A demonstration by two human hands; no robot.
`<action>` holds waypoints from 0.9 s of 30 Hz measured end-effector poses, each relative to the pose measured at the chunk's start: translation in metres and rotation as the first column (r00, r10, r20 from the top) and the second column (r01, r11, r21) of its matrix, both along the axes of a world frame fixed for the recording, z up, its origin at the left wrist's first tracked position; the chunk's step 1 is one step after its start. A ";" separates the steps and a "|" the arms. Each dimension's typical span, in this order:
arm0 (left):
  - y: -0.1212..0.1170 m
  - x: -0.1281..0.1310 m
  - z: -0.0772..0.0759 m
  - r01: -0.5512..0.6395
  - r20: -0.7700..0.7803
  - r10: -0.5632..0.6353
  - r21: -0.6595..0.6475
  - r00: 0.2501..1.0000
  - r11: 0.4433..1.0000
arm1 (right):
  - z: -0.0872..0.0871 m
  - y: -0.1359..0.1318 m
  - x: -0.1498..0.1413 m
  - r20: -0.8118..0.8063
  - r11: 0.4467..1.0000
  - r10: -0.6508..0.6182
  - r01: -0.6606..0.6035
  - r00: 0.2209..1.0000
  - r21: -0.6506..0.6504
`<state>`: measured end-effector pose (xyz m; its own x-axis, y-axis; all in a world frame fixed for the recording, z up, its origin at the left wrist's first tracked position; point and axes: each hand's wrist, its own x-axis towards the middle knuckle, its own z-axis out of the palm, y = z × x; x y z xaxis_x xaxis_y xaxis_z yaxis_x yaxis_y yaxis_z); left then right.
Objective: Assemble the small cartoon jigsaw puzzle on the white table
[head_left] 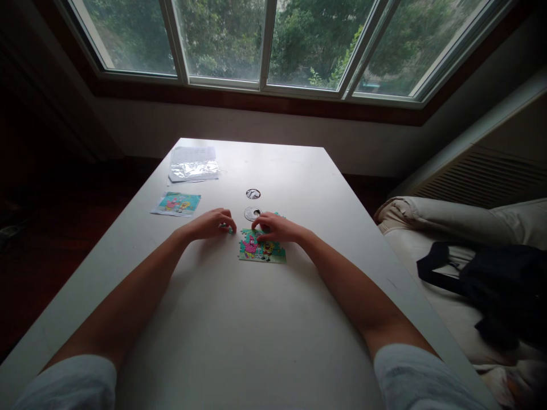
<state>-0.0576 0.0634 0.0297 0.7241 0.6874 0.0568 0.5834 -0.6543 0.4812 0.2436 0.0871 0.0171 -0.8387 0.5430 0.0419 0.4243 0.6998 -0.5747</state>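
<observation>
A partly assembled jigsaw puzzle (252, 247) with pink and yellow cartoon figures lies flat on the white table (239, 330). Its upper edge is uneven, with knobs and gaps showing. My right hand (277, 228) rests over the puzzle's upper part, its bent fingers and thumb gripping it there and covering some of it. To the left, apart from the puzzle, my left hand (213, 224) is curled close to the tabletop around small teal puzzle pieces (231, 230). More teal pieces (280, 214) show just behind my right hand.
A printed picture sheet (177, 204) with the same cartoon lies at the left, below a clear plastic sleeve with papers (194, 164). Two round inserts, one open hole (253, 194) and one grey cap (250, 213), sit mid-table. A sofa with a dark bag (504, 279) stands at the right.
</observation>
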 end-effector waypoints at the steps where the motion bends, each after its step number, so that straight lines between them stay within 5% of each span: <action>1: 0.000 0.002 -0.001 -0.002 0.016 0.002 0.014 1.000 1.000 | 0.000 0.000 0.000 -0.002 1.000 0.001 -0.001 1.000 0.000; 7: 0.001 0.001 -0.004 -0.094 0.026 0.093 0.050 0.995 0.994 | 0.000 0.000 0.000 -0.007 1.000 0.009 -0.009 1.000 0.001; 27: -0.005 0.017 -0.009 -0.128 -0.019 0.129 0.049 0.991 0.991 | 0.000 0.000 0.000 -0.003 1.000 -0.008 0.008 1.000 0.012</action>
